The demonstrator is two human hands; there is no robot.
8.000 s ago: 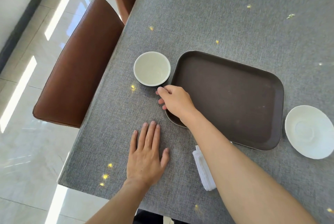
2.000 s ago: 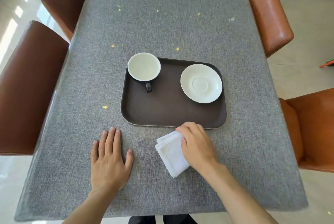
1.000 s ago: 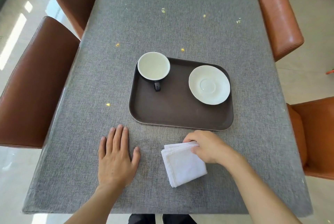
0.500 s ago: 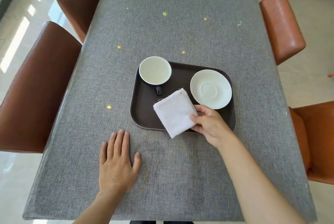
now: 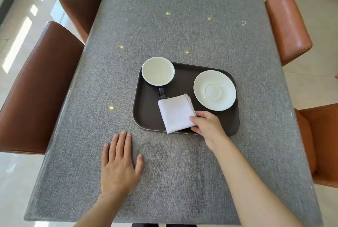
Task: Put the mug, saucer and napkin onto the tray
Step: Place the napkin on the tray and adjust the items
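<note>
Napkin (image 5: 175, 114) now on tray (image 5: 146, 117), one mug (image 5: 158, 71), one saucer (image 5: 214, 90)

Mug (image 5: 158, 71), saucer (image 5: 214, 90), folded napkin (image 5: 175, 113) on tray (image 5: 146, 115)

I see grey woven tablecloth (image 5: 182, 25) over the table, dotted with yellow light spots | two dark brown chairs (image 5: 36, 89) at its left | two orange-brown chairs (image 5: 287, 25) at right | glossy pale floor (image 5: 11, 25)

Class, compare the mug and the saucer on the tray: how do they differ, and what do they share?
The mug is deep with a dark outside and handle; the saucer is shallow and all white. The saucer looks wider. Both are round, empty, upright and on the tray.
</note>
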